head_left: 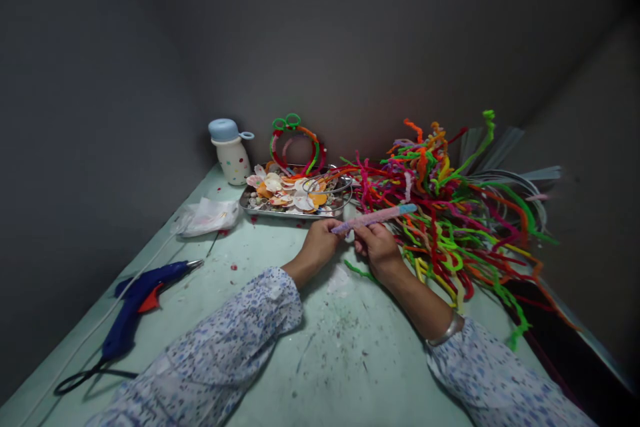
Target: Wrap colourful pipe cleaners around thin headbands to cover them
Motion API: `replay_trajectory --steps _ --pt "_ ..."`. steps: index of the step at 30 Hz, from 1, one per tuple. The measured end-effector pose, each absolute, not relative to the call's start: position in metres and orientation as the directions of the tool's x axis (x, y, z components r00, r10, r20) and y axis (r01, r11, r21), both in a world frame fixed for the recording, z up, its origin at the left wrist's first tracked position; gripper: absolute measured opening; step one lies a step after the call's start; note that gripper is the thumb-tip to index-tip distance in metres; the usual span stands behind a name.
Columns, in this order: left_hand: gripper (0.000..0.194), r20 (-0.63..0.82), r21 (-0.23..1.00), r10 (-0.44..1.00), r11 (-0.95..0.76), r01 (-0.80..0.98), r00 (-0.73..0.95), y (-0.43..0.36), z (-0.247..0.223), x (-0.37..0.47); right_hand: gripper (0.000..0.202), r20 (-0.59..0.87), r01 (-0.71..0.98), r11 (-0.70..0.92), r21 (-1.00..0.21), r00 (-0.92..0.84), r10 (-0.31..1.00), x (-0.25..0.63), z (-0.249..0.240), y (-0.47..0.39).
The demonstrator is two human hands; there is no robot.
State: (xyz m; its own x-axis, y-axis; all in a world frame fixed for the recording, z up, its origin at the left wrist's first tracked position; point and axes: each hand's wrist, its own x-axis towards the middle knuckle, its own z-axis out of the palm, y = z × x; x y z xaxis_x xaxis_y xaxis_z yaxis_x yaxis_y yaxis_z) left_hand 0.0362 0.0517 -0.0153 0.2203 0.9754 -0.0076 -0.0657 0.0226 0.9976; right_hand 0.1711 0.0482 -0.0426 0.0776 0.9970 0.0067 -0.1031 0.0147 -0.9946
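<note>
Between my two hands is a fuzzy pipe-cleaner-wrapped band (374, 217), pink along the middle, lilac at its left end and blue at its right end. My left hand (321, 240) pinches the lilac end. My right hand (379, 248) is closed on its underside, near the same end, and the blue end sticks out freely to the right. Its full shape is hard to judge from this angle. Beneath my right hand a green pipe cleaner (359, 271) lies on the table.
A metal tray (295, 215) of petal-like pieces sits behind my hands, with wrapped headbands (316, 147) standing at its back. A large heap of colourful pipe cleaners (450, 213) covers the right side. To the left are a blue glue gun (133, 307), a plastic packet (209, 217) and a bottle (231, 153).
</note>
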Motion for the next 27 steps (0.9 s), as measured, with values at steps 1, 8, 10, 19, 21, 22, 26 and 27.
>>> replay_trajectory --steps 1,8,10,19,21,22,26,27 --pt "0.018 -0.013 0.996 0.972 0.034 -0.088 0.236 0.0508 -0.0130 0.0369 0.034 0.008 -0.099 0.015 -0.995 0.074 0.997 0.1714 -0.0429 0.0484" --pt "0.022 -0.017 0.994 0.955 0.049 -0.102 0.295 0.0486 -0.0080 0.0377 0.034 0.016 -0.076 0.020 -0.997 0.057 0.998 0.1729 -0.0432 0.0468" --pt "0.025 -0.008 0.993 0.950 0.043 -0.106 0.313 0.0487 -0.0093 0.0371 0.034 0.022 -0.067 0.025 -0.997 0.051 0.998 0.1733 -0.0424 0.0458" --pt "0.029 -0.007 0.988 0.933 0.062 -0.140 0.359 0.0512 -0.0134 0.0369 0.034 0.003 -0.079 0.008 -0.997 0.060 0.998 0.1739 -0.0423 0.0461" --pt "0.029 -0.012 0.989 0.934 0.063 -0.132 0.357 0.0516 -0.0133 0.0365 0.034 0.008 -0.071 0.012 -0.997 0.059 0.998 0.1744 -0.0433 0.0464" --pt "0.029 -0.016 0.991 0.940 0.059 -0.116 0.342 0.0518 -0.0132 0.0361 0.034 0.009 -0.069 0.013 -0.998 0.059 0.998 0.1745 -0.0434 0.0464" --pt "0.029 -0.033 0.997 0.951 0.054 -0.060 0.306 0.0512 -0.0110 0.0340 0.033 0.007 -0.086 0.013 -0.996 0.068 0.998 0.1741 -0.0432 0.0465" --pt "0.026 -0.034 0.997 0.949 0.055 -0.061 0.313 0.0508 -0.0098 0.0337 0.033 0.005 -0.094 0.012 -0.995 0.074 0.997 0.1739 -0.0434 0.0468"
